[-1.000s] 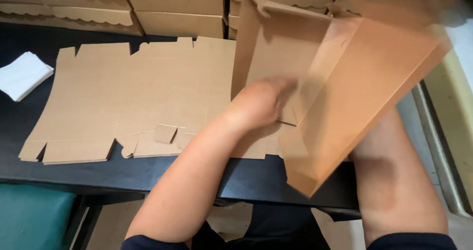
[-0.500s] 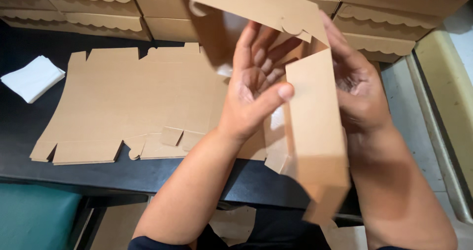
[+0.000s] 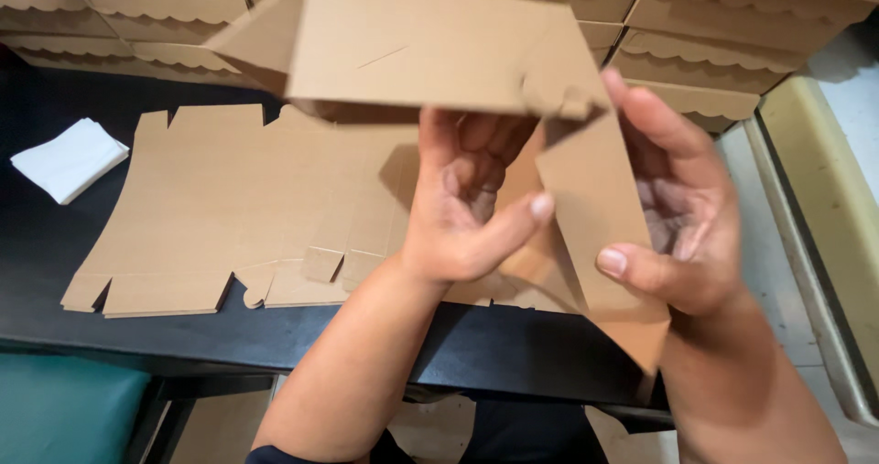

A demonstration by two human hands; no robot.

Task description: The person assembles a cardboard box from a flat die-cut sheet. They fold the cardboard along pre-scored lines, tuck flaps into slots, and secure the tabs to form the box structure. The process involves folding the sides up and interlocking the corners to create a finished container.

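Note:
I hold a half-folded brown cardboard box (image 3: 412, 48) up in front of me over a black table (image 3: 37, 244). My left hand (image 3: 462, 212) reaches inside it, fingers curled against an inner panel and thumb pressed on a side flap (image 3: 595, 217). On the box's right side, my right hand (image 3: 682, 212) grips that same flap, with its thumb on the front and its fingers behind. The box's broad panel tilts away from me, with a small tab at its right corner.
A stack of flat brown cardboard blanks (image 3: 247, 208) lies on the table below the box. A folded white cloth (image 3: 69, 157) sits at the left. Rows of finished boxes with scalloped edges (image 3: 714, 25) are piled at the back. A teal seat (image 3: 64, 409) is at lower left.
The box has been turned and lifted, so its broad panel now faces me at the top. Both hands moved from the panels onto the right side flap and are folding it.

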